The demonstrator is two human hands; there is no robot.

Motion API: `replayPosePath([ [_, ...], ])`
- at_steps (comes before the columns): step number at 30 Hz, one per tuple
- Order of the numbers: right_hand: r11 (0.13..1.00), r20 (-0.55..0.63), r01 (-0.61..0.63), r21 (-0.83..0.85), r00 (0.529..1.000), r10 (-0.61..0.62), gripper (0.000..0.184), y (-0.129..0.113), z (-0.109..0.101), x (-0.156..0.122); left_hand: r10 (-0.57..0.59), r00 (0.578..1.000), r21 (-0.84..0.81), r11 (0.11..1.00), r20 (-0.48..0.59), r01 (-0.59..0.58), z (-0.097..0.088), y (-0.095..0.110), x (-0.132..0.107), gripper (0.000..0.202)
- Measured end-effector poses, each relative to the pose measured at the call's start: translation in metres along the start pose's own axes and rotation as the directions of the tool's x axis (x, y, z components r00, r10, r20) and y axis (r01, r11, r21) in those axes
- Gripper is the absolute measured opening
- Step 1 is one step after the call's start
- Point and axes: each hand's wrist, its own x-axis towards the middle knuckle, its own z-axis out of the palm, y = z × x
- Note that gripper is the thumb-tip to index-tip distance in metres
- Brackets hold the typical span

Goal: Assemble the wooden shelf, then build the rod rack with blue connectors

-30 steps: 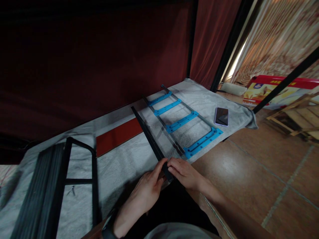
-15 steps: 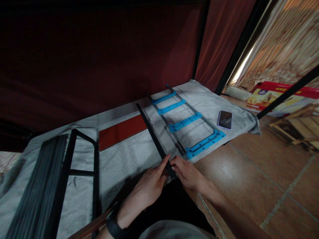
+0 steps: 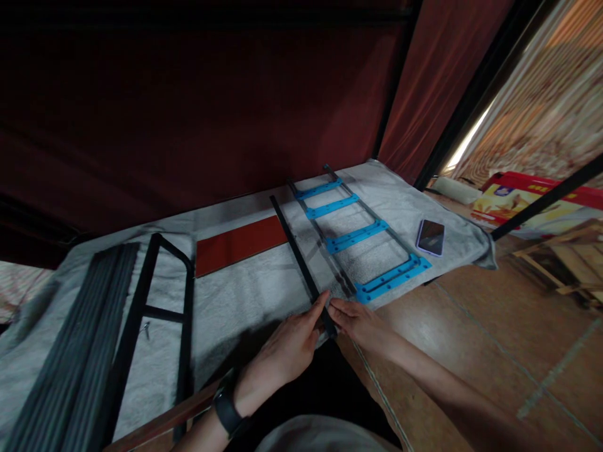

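Observation:
A long black metal bar (image 3: 298,254) lies at a slant over the grey cloth, its near end close to my lap. My left hand (image 3: 294,342) grips that near end from the left, index finger stretched along the bar and the other fingers curled under it. On the opposite side, my right hand (image 3: 362,323) has its fingertips pinched together against the bar's edge; whatever they hold is hidden. Just right of the bar lies a ladder-like frame with blue crosspieces (image 3: 357,235) joining two grey rails.
A red-brown board (image 3: 242,243) lies left of the bar. Farther left are a black tubular frame (image 3: 162,312), a small metal piece (image 3: 146,330) and dark ribbed tubes (image 3: 89,326). A phone (image 3: 430,237) lies at right, near the cloth's edge. A colourful box (image 3: 527,204) stands on the floor.
The view has shifted slightly, so everything sits a little to the right. My right hand's fingers have flattened and lowered somewhat beside the bar. My left hand keeps its grip.

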Motion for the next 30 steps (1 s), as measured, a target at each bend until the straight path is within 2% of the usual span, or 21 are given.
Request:
replayPosePath([
  [4,0.973,-0.085,0.086,-0.216,0.991,-0.106,0.021,-0.004,0.001,-0.01,0.018,1.0,-0.029,0.999,-0.022,-0.018,0.002,-0.002,-0.001,0.069],
  [9,0.87,-0.012,0.274,-0.411,0.952,-0.305,0.021,0.01,0.0,-0.01,0.026,0.999,-0.021,0.999,-0.023,-0.027,0.003,-0.003,-0.002,0.07],
  [11,0.86,0.023,0.297,-0.415,0.948,-0.316,0.024,0.013,-0.002,-0.006,0.032,0.999,-0.017,0.999,-0.023,-0.033,0.003,-0.003,-0.002,0.07],
  [13,0.892,0.048,0.289,-0.348,0.956,-0.29,0.028,0.014,-0.005,-0.001,0.046,0.998,-0.017,0.999,-0.032,-0.047,0.003,-0.003,-0.002,0.069],
  [18,0.983,0.039,0.165,-0.076,0.986,-0.162,0.034,0.013,-0.004,0.007,0.072,0.997,0.002,0.997,-0.036,-0.072,0.006,-0.005,-0.003,0.067],
  [20,0.991,0.028,0.125,-0.045,0.992,-0.123,0.034,0.012,-0.002,0.007,0.075,0.996,0.002,0.997,-0.04,-0.075,0.006,-0.006,-0.003,0.067],
  [25,0.987,-0.024,0.122,-0.101,0.992,-0.125,0.029,0.009,0.0,-0.004,0.09,0.995,-0.048,0.995,-0.041,-0.092,0.004,-0.005,-0.002,0.068],
  [27,0.963,-0.028,0.179,-0.202,0.982,-0.189,0.025,0.01,-0.001,-0.007,0.095,0.995,-0.064,0.993,-0.037,-0.097,0.003,-0.005,-0.002,0.069],
  [30,0.879,0.002,0.298,-0.373,0.947,-0.32,0.025,0.016,-0.001,-0.006,0.096,0.995,-0.063,0.993,-0.035,-0.098,0.003,-0.005,-0.002,0.069],
])
